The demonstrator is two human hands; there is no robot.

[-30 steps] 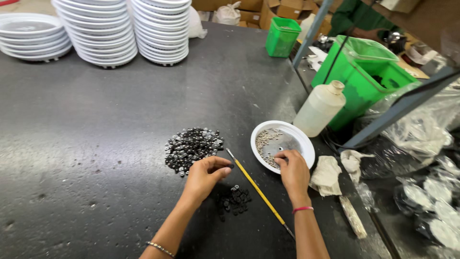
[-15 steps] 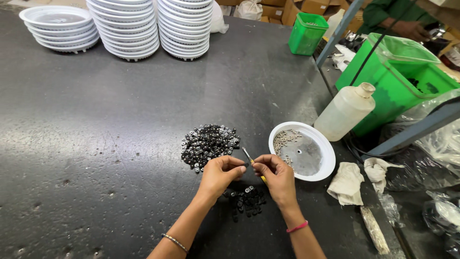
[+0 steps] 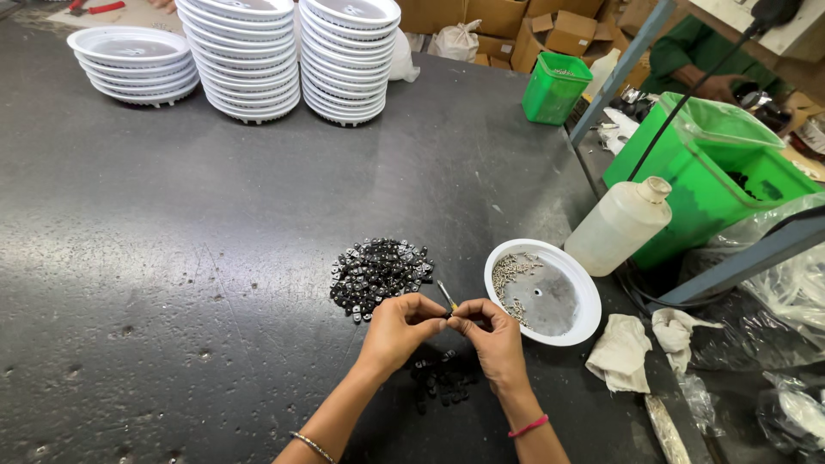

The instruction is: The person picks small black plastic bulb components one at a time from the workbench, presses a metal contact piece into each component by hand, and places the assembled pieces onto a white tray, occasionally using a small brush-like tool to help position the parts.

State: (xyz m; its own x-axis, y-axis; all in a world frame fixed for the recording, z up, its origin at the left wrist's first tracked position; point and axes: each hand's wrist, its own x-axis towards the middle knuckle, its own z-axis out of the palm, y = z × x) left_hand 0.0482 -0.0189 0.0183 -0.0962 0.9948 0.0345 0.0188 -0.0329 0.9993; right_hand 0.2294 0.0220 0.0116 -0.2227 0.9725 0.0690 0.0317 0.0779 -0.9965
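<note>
My left hand (image 3: 400, 328) and my right hand (image 3: 488, 337) meet fingertip to fingertip low in the head view, pinching a tiny part between them that I cannot make out. A thin yellow stick (image 3: 447, 296) pokes up from between the hands. A heap of small black parts (image 3: 378, 273) lies just above my left hand. A smaller scatter of black parts (image 3: 443, 381) sits under my wrists. To the right of my right hand stands a white dish (image 3: 574, 327) with small metal screws (image 3: 509, 275) in it.
Stacks of white plates (image 3: 245, 60) stand at the back of the dark table (image 3: 172, 258). A white plastic bottle (image 3: 619, 225), green bins (image 3: 713, 172), a small green basket (image 3: 555, 88) and crumpled rags (image 3: 620, 352) lie to the right. Another person's hand (image 3: 718, 86) is at the far right.
My right hand left the white dish and came over to meet my left hand. The yellow stick, lying on the table a second ago, is now held between the hands.
</note>
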